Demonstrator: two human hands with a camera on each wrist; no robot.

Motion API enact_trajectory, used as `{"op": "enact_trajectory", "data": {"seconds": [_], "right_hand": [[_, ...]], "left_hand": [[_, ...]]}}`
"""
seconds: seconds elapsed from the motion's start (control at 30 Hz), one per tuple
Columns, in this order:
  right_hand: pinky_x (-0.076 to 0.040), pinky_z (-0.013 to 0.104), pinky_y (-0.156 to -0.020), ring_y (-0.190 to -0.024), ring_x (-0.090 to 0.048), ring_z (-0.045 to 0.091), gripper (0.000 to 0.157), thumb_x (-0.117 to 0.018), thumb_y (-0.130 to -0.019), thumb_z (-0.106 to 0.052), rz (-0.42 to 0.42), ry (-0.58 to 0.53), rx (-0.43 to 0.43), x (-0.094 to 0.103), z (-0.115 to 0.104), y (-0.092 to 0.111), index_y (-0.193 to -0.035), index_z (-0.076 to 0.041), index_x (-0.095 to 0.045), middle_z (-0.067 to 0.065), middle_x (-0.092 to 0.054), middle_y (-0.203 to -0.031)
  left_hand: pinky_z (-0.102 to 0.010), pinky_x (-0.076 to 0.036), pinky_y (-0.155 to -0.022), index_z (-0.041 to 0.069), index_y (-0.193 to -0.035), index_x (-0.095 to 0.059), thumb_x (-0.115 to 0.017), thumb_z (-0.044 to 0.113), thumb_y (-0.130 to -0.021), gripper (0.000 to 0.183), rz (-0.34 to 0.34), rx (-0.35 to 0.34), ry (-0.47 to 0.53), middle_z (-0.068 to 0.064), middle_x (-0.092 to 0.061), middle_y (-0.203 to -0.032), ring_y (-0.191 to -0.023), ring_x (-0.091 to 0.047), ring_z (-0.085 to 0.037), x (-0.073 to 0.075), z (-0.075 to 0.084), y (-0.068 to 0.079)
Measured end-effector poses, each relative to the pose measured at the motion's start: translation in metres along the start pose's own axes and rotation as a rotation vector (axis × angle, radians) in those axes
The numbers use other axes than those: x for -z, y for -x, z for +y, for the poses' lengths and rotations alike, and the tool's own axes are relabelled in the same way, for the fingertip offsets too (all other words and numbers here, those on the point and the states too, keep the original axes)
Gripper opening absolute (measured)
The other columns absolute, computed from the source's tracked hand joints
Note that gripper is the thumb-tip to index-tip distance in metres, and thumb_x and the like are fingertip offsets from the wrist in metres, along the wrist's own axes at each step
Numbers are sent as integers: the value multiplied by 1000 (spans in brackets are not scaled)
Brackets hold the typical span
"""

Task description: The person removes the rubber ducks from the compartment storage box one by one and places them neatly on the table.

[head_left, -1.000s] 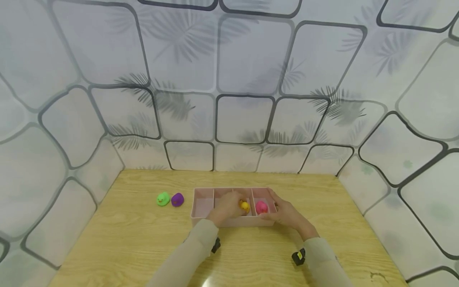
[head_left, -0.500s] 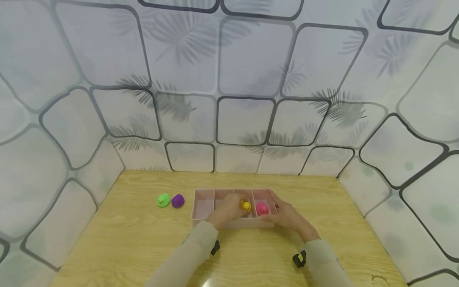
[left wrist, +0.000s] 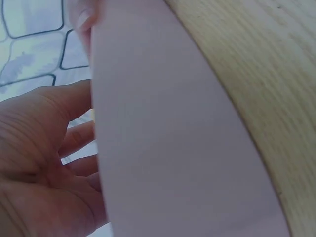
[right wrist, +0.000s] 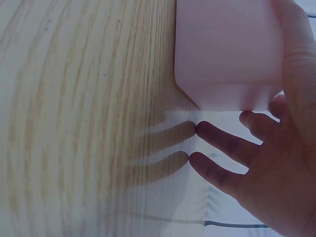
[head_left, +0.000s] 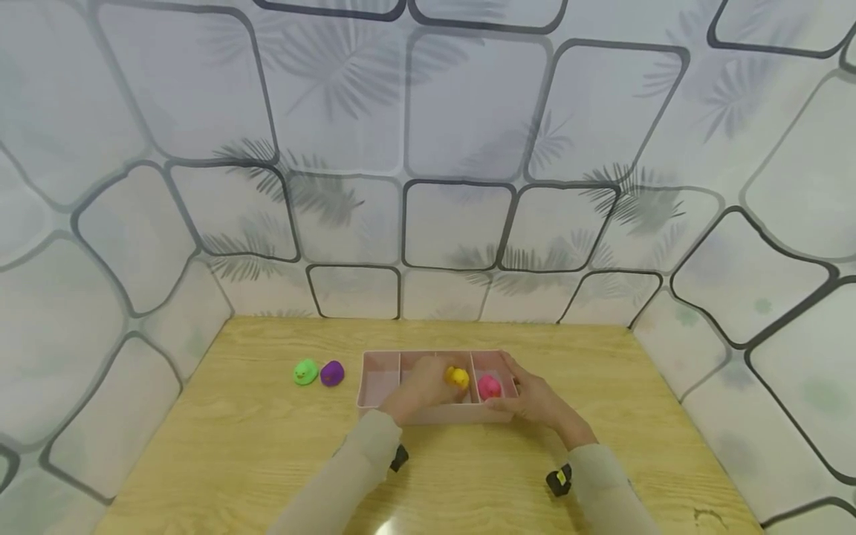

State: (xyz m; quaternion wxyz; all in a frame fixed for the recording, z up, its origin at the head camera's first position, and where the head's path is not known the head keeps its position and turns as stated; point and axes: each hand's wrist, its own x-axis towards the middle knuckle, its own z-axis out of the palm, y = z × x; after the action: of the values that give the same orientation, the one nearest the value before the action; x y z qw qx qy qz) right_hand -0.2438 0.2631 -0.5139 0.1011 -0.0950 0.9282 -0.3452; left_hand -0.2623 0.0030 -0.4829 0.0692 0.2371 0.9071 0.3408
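A pink divided box (head_left: 381, 416) stands on the table, its compartments in a row. My left hand (head_left: 420, 388) reaches over the front wall into the compartment second from the right and pinches a yellow rubber duck (head_left: 458, 377). In the left wrist view, the box's front wall (left wrist: 158, 118) hides those fingertips; a sliver of yellow shows beside them. My right hand (head_left: 535, 401) holds the box's right end, thumb over the front rim and fingers along the side. Two of its fingertips touch the table in the right wrist view. A pink rubber duck (head_left: 490, 386) sits in the rightmost compartment.
Left of the box, a green rubber duck (head_left: 305, 371) and a purple rubber duck (head_left: 331, 374) stand side by side on the wooden table (head_left: 267, 446). A patterned wall covering (head_left: 455, 223) rises behind the table and along both sides.
The yellow duck has risen slightly between my left fingers and shows more fully. My right hand, the box and the other ducks stay where they were.
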Motion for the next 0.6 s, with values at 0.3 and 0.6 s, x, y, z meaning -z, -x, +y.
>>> {"op": "enact_trajectory", "data": {"seconds": [0.3,0.6], "right_hand": [[-41,65,-118,-145,-49,45,118,-81,-84,-63,-8,-7,-19,0,-1,1,-171,-19,-14,28,-49,-158],[-39,66,-119,-145,-49,46,121,-81,-83,-66,-18,-13,-37,-1,-1,1,-171,-22,-11,29,-47,-159]], "left_hand": [[-32,-57,-82,5,-134,-70,-79,17,-91,45,11,-27,107,-9,-74,-119,-90,-61,-18,17,-1,6],[-48,-58,-99,8,-124,-75,-80,18,-88,38,100,-46,192,-12,-72,-127,-114,-65,-30,28,-4,11]]}}
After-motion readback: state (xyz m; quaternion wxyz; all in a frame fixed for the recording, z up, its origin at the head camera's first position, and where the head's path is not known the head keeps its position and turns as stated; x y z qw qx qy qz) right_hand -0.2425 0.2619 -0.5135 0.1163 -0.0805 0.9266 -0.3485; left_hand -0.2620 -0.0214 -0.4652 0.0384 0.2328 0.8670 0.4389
